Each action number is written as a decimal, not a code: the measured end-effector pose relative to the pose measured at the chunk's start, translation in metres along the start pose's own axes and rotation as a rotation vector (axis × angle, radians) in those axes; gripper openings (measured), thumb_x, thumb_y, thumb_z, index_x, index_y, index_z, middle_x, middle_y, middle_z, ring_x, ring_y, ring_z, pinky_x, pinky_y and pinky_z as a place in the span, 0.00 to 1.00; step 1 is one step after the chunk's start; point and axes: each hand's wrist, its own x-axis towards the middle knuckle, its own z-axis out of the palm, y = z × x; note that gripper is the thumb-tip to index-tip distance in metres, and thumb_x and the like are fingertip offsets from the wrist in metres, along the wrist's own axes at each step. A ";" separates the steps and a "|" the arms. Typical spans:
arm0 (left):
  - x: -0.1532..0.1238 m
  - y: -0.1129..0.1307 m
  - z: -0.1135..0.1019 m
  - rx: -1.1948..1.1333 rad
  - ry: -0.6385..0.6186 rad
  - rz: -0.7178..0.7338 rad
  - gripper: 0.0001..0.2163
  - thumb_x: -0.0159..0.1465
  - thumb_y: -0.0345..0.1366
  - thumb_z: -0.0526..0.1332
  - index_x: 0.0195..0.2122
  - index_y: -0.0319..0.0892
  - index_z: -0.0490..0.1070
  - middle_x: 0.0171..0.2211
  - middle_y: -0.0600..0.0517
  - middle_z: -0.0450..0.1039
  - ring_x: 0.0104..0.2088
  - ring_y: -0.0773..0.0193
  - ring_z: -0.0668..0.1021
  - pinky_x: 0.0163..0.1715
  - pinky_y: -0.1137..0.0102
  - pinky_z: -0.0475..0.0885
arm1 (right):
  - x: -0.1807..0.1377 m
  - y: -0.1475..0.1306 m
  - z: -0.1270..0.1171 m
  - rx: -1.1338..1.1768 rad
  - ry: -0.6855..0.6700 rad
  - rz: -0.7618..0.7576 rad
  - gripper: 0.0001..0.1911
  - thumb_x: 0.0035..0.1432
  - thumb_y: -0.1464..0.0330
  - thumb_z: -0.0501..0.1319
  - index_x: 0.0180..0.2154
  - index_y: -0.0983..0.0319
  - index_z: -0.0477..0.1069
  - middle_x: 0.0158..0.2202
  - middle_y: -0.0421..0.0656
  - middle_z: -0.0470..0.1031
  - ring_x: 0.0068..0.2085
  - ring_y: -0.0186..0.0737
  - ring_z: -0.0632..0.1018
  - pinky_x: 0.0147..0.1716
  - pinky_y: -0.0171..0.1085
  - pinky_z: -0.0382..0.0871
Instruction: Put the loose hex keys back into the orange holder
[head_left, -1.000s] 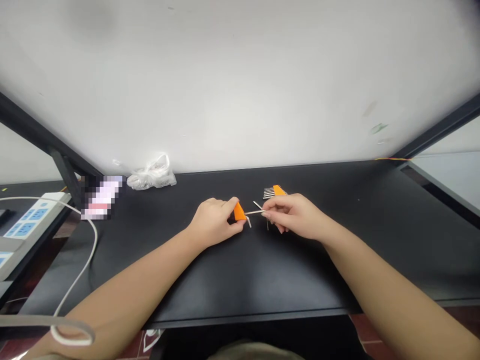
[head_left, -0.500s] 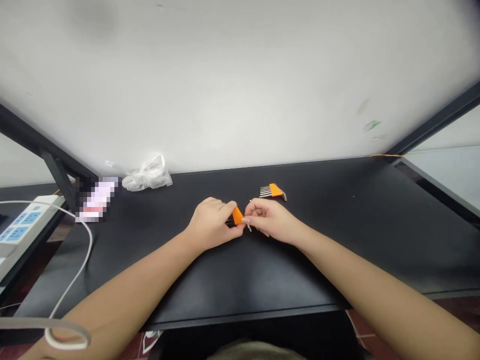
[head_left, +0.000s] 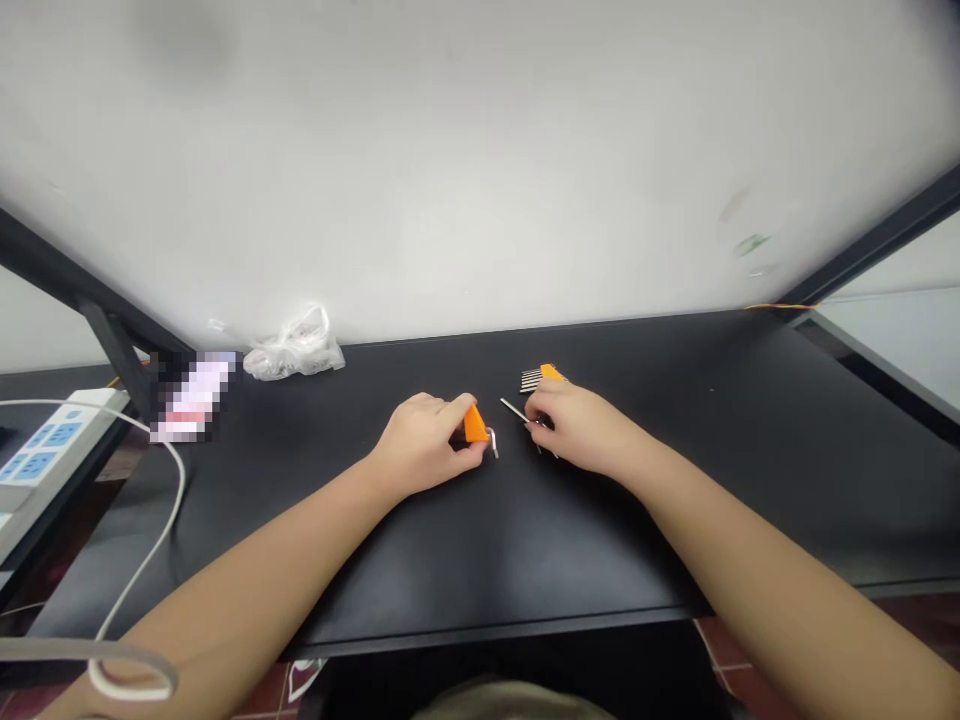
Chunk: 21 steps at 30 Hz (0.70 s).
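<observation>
My left hand (head_left: 424,445) is closed round an orange hex key holder (head_left: 475,424), pinched between thumb and fingers. The short bent end of a hex key (head_left: 493,443) sticks out at the holder's right side. To the right, my right hand (head_left: 577,425) has its fingers curled on a silver hex key (head_left: 514,409), whose long arm points up and left. Small metal ends also show below these fingers; how many keys are there I cannot tell. Just behind the right hand lies a second orange holder (head_left: 552,372) with several keys, partly covered by the hand.
A black table (head_left: 420,590) carries everything, against a pale wall. At the back left are a clear plastic bag (head_left: 294,350) and a blurred-out flat object (head_left: 196,398). A white power strip (head_left: 49,440) and a white cable (head_left: 178,490) lie at the left.
My right hand has moved right, away from the holder in my left hand, and now partly covers the second holder. My left hand stays nearly still.
</observation>
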 end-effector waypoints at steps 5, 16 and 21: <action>0.000 -0.001 0.000 -0.004 -0.010 -0.013 0.12 0.62 0.42 0.63 0.44 0.46 0.69 0.27 0.56 0.75 0.29 0.61 0.77 0.39 0.64 0.71 | 0.000 -0.014 -0.003 -0.089 0.102 -0.049 0.06 0.57 0.73 0.61 0.28 0.60 0.69 0.33 0.44 0.74 0.37 0.42 0.74 0.37 0.41 0.65; -0.001 -0.001 -0.001 -0.011 0.001 -0.030 0.12 0.62 0.43 0.64 0.45 0.46 0.69 0.27 0.58 0.75 0.28 0.63 0.76 0.38 0.65 0.71 | -0.010 -0.016 -0.022 0.479 -0.008 -0.118 0.02 0.57 0.71 0.61 0.32 0.58 0.71 0.29 0.38 0.73 0.29 0.35 0.72 0.31 0.35 0.67; -0.001 -0.001 0.000 -0.006 0.030 -0.010 0.13 0.63 0.43 0.63 0.47 0.46 0.69 0.26 0.57 0.75 0.28 0.62 0.77 0.38 0.65 0.71 | -0.009 -0.017 -0.021 0.574 -0.018 -0.085 0.03 0.58 0.68 0.62 0.32 0.58 0.71 0.30 0.39 0.75 0.31 0.37 0.74 0.34 0.38 0.70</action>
